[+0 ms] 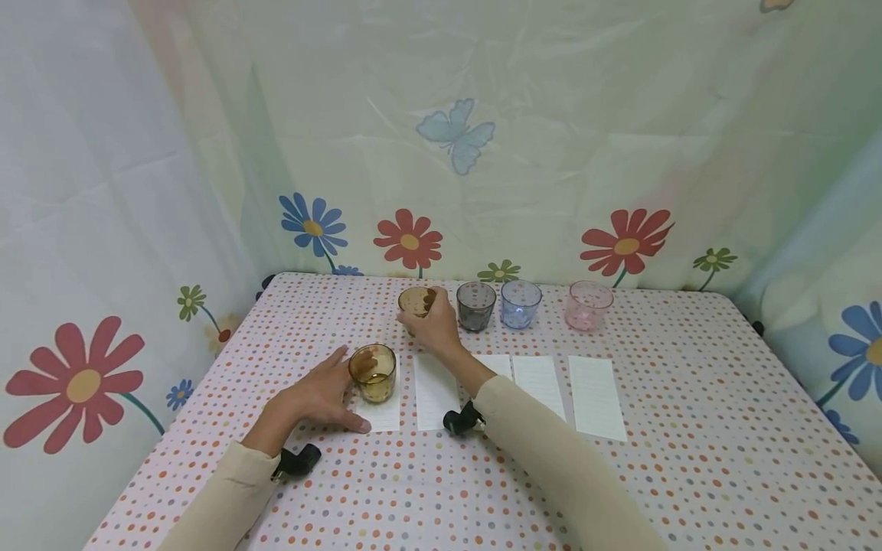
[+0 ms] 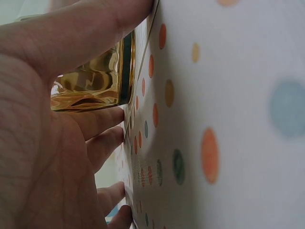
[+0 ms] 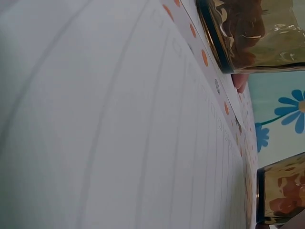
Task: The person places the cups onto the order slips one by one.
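One amber glass (image 1: 373, 373) stands on a lined white paper at the left. My left hand (image 1: 324, 392) rests beside it, fingers and thumb spread on either side. In the left wrist view the index finger is close to this glass (image 2: 93, 81) and the fingertips reach the tablecloth. Farther back, my right hand (image 1: 436, 325) grips a second amber glass (image 1: 413, 300) between thumb and fingers. The right wrist view has that glass (image 3: 283, 191) low at the right, its lower end near the table, and the first glass at the top.
A grey glass (image 1: 476, 306), a blue glass (image 1: 521, 304) and a pink glass (image 1: 589, 306) stand along the back of the dotted table (image 1: 689, 428). Several lined papers lie in a row before them, one paper (image 1: 596, 398) at the right. A flowered curtain (image 1: 537, 184) hangs behind.
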`<state>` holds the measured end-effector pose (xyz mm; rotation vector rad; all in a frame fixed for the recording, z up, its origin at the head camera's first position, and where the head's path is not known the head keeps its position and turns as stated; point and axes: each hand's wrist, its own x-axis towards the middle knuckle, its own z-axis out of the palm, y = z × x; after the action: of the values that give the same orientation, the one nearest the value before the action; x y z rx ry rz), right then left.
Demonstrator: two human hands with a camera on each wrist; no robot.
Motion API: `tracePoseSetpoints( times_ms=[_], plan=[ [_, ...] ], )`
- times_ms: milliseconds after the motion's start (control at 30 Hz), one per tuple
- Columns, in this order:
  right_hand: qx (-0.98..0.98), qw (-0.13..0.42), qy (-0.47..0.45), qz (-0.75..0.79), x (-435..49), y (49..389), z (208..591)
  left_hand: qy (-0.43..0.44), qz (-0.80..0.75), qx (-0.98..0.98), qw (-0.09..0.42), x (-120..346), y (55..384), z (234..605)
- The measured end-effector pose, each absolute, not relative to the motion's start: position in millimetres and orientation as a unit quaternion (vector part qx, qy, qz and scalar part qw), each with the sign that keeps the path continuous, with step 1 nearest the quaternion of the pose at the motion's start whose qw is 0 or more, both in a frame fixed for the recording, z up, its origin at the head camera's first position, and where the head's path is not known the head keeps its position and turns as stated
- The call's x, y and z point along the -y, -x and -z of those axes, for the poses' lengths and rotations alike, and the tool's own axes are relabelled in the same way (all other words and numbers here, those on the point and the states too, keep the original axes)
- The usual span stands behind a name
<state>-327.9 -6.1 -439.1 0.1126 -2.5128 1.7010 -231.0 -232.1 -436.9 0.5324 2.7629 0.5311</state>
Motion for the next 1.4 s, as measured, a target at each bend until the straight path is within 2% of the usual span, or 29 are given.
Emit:
tracePoseSetpoints(
  times_ms=[1400],
  plan=[
    [0.799, 0.019, -0.081, -0.595, -17.3, 273.4, 435.7, -0.195, -0.176, -0.956, 0.132, 231.3, 232.1, 436.3]
  ],
)
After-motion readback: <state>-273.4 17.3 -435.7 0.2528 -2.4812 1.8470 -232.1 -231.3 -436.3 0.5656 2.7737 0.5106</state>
